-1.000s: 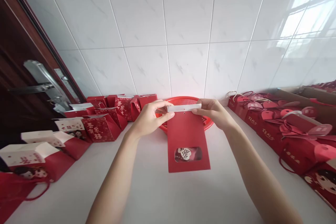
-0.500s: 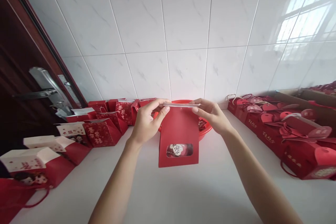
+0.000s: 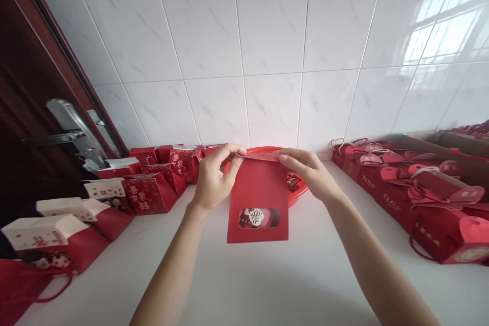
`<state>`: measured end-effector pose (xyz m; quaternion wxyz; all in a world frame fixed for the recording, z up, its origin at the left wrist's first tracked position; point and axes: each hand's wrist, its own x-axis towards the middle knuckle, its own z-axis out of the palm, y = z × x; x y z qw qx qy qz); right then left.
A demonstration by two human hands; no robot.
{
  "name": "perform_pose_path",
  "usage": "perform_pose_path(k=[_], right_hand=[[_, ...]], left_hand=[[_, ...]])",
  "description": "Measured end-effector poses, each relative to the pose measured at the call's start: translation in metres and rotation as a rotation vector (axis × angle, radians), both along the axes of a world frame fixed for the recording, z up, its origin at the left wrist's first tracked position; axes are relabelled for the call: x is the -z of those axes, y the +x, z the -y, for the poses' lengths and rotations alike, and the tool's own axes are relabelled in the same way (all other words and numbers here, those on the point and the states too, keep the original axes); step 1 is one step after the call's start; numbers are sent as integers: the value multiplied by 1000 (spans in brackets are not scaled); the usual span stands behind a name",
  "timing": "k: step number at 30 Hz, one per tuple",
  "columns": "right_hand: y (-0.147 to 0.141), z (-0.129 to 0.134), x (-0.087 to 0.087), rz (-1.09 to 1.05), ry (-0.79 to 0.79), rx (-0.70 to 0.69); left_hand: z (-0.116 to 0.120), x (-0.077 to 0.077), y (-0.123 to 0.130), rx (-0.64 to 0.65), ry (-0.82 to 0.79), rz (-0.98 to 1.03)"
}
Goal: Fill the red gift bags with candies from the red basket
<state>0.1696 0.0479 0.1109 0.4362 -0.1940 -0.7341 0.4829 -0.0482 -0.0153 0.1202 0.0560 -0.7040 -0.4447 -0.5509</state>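
A red paper gift bag (image 3: 260,183) hangs upright between my hands, above the white table. Through the clear window near its bottom shows a wrapped item (image 3: 257,218) with a white label; its kind I cannot make out. The bag's left top corner is pinched between thumb and fingers of my left hand (image 3: 219,175). At the right top corner, my right hand (image 3: 307,168) pinches the folded top edge the same way. Behind the bag, and partly covered by it, stands a red plastic basket (image 3: 296,198) holding small red wrapped pieces.
On the left stand several red and white paper bags (image 3: 147,193) beside a dark door with a metal handle (image 3: 72,135). Red gift boxes with cords (image 3: 385,188) line the right side, next to a cardboard box (image 3: 430,145). A white tiled wall (image 3: 271,107) rises behind.
The bag's top edge, which showed a pale strip, now shows a red flap folded over toward me. My hands have barely moved, and both keep their pinch.
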Motion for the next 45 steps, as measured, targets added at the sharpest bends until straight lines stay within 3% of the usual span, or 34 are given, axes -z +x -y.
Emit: perform_pose_path(k=[3,13,22,32,40,45], right_hand=[[0,3,-1,-60,-62,-76],[-1,8,-2,-114,21,64],[2,9,-4,-180,-21,98],[-1,8,-2,-156,-80,58],[-5,10,-1,-110,38,223],[-4,10,-2,-128,51,236]], left_hand=[[0,0,-1,12,-25,35],[3,-7,-6,118,-183,219],[4,-9,-10,255,-332,388],[4,-5,-2,141,-148,458],[2,-1,9,93,-59,494],[-1,0,8,124,-76,516]])
